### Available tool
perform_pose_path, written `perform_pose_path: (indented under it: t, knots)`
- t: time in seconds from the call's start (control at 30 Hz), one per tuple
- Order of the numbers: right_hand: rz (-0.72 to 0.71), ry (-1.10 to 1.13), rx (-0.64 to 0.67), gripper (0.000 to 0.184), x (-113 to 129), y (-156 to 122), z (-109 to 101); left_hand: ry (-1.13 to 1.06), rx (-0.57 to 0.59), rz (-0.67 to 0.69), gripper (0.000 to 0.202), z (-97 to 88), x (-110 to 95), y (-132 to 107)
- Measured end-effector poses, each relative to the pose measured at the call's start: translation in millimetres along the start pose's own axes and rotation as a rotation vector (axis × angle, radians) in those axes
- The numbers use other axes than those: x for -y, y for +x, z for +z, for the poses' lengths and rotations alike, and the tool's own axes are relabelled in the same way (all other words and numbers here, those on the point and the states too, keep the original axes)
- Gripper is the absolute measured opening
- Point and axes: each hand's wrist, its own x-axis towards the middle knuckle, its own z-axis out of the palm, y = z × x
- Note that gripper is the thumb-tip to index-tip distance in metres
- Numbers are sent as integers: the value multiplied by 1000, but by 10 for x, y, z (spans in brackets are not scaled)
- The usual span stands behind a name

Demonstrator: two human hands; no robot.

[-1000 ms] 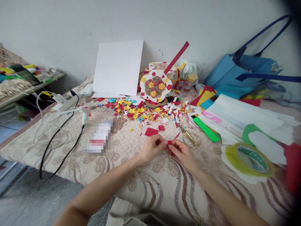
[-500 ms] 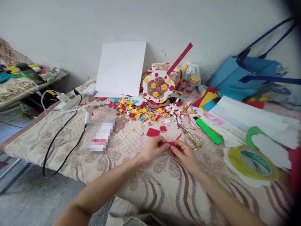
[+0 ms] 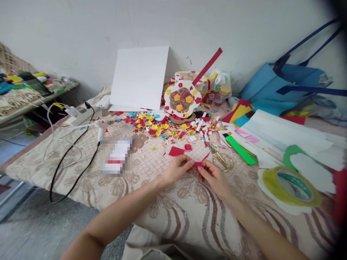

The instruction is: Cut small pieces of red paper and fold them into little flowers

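A small red paper piece (image 3: 198, 164) is pinched between the fingertips of my left hand (image 3: 179, 169) and my right hand (image 3: 213, 177), above the front part of the table. Both hands are closed on it, one at each end, and the fingers partly cover it. Just beyond my left hand lies a flat red paper square (image 3: 176, 151), with a small red paper flower (image 3: 188, 147) beside it. Gold-handled scissors (image 3: 222, 160) rest to the right, close behind my right hand. A thin red strip (image 3: 206, 157) lies between the scissors and my fingers.
Colourful paper scraps (image 3: 159, 126) spread before a flower-decorated round craft (image 3: 183, 99). A white board (image 3: 139, 77) leans on the wall. Left are a glue gun (image 3: 101, 130), cables and a blurred-out flat object (image 3: 118, 156). Right are a green cutter (image 3: 241, 151), yellow tape (image 3: 271, 182) and a blue bag (image 3: 265, 81).
My fingertips have drawn slightly apart, so more of the red paper piece shows between them. Other things on the table lie as before.
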Motion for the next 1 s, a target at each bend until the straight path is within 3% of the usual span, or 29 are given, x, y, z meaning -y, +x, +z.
perform_pose_path:
  t: [0.1,0.53,1.0]
  knots:
    - [-3,10,-40,20,-12,2,-4,-55,30,-25,40,-3,42,25]
    - [-13,-13,-3,21,2,12,2,-38,35,-70,39,-16,21,18]
    - [-17,-38,5,25,68,4,4,-49,-10,-46,33,16,-17,7]
